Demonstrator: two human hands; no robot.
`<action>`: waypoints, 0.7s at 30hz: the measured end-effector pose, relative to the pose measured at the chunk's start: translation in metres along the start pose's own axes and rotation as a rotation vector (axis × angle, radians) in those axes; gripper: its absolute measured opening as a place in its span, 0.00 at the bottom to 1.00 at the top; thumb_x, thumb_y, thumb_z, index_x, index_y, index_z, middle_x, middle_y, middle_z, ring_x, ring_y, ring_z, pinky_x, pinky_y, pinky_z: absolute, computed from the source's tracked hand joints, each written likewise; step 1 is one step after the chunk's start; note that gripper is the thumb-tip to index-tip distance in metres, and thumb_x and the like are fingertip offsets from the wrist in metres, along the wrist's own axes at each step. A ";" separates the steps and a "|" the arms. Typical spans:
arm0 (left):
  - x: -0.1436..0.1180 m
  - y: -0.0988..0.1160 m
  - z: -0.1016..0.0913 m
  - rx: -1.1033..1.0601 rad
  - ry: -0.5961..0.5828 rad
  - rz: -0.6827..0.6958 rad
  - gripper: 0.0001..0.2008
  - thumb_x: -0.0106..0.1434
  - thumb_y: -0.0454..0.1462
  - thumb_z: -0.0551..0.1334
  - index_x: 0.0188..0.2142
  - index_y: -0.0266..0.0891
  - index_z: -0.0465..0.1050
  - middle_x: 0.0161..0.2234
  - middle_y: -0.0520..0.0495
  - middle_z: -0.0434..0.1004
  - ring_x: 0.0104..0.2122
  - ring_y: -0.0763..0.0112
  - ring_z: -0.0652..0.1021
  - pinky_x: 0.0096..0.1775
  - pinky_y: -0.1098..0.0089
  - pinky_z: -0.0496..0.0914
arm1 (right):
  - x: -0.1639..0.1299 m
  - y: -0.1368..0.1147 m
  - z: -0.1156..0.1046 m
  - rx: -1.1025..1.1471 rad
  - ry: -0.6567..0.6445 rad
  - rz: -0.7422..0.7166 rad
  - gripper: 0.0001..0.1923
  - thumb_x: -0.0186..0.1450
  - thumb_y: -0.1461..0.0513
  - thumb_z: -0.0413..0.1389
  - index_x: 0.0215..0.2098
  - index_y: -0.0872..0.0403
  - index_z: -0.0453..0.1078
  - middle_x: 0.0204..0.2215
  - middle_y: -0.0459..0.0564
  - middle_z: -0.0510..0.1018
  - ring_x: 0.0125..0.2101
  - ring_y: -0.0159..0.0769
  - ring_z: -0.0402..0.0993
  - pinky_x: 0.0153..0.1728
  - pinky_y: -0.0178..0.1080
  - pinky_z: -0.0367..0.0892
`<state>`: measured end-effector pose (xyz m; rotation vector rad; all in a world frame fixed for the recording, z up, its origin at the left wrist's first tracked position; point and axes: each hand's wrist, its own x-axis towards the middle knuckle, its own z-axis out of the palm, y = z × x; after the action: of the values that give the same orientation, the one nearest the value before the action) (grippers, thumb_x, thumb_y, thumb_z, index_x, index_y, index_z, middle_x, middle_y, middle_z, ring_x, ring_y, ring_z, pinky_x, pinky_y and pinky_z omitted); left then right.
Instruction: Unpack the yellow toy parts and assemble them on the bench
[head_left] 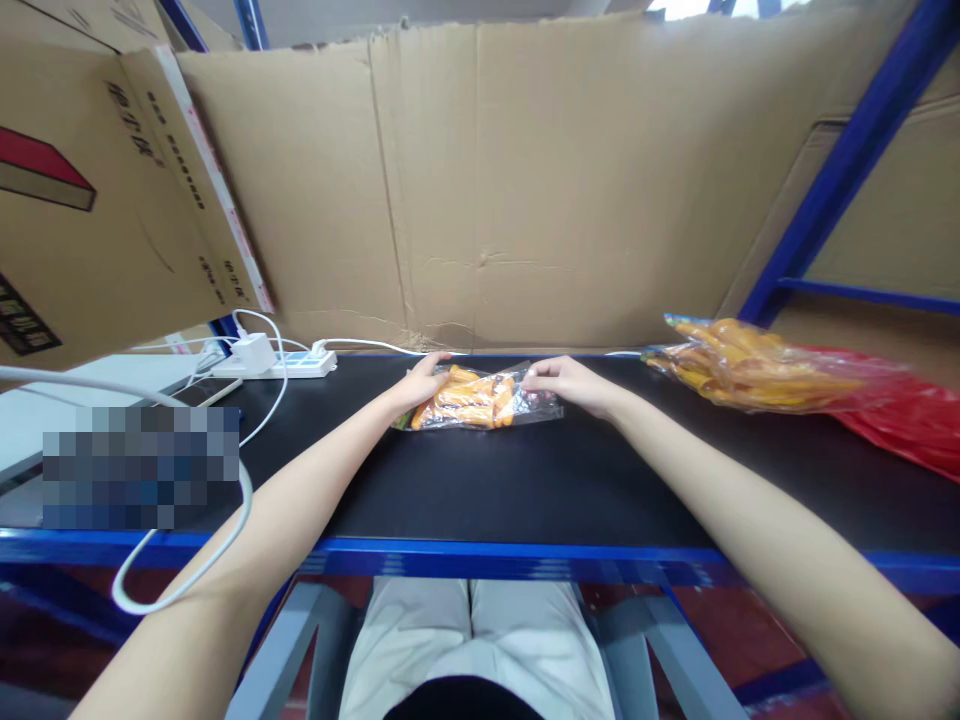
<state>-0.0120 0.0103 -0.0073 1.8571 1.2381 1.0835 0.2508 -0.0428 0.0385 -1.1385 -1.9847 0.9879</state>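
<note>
A clear plastic bag of orange-yellow pieces (471,398) lies flat on the black tabletop (517,490) in front of me. What the pieces are, I cannot make out through the shiny film. My left hand (421,384) grips the bag's left end, with the thumb over the film. At the other end, my right hand (564,384) pinches the loose, flat part of the wrapping between thumb and fingers.
Another clear bag of orange-yellow pieces (739,365) lies at right, against a red plastic bag (900,410). A white power strip (300,364) with plugs and a looping white cable (246,500) are at left. Cardboard (525,190) walls the back; blue shelf posts (847,150) stand at right.
</note>
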 end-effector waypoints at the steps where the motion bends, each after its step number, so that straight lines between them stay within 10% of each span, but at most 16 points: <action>1: -0.001 0.001 -0.002 0.018 -0.015 0.004 0.23 0.53 0.39 0.61 0.50 0.39 0.66 0.52 0.40 0.70 0.53 0.58 0.68 0.55 0.59 0.59 | 0.002 0.004 -0.003 -0.035 0.037 0.005 0.13 0.53 0.55 0.58 0.21 0.57 0.68 0.20 0.45 0.71 0.23 0.28 0.65 0.27 0.33 0.58; 11: 0.002 0.009 -0.011 0.099 0.046 0.038 0.13 0.60 0.41 0.55 0.39 0.36 0.71 0.17 0.50 0.74 0.31 0.65 0.78 0.42 0.66 0.67 | 0.013 0.049 -0.033 -0.846 0.567 0.072 0.10 0.60 0.56 0.52 0.34 0.55 0.68 0.37 0.55 0.76 0.38 0.42 0.71 0.38 0.41 0.62; 16: -0.002 0.009 -0.008 0.206 0.013 0.047 0.11 0.57 0.36 0.57 0.39 0.35 0.72 0.28 0.46 0.80 0.32 0.67 0.78 0.39 0.68 0.67 | 0.013 0.045 -0.030 -0.694 0.357 0.365 0.21 0.61 0.47 0.50 0.24 0.56 0.67 0.28 0.57 0.76 0.32 0.42 0.72 0.31 0.39 0.63; 21: -0.006 0.015 -0.001 0.100 -0.090 -0.036 0.14 0.56 0.36 0.58 0.43 0.34 0.71 0.33 0.43 0.80 0.35 0.65 0.78 0.39 0.68 0.68 | 0.015 0.045 -0.015 -0.225 0.317 0.345 0.13 0.62 0.57 0.54 0.24 0.58 0.68 0.24 0.52 0.76 0.24 0.30 0.69 0.27 0.33 0.62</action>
<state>-0.0079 -0.0004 0.0037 1.9284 1.2886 0.9242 0.2752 -0.0097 0.0101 -1.6909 -1.7062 0.7006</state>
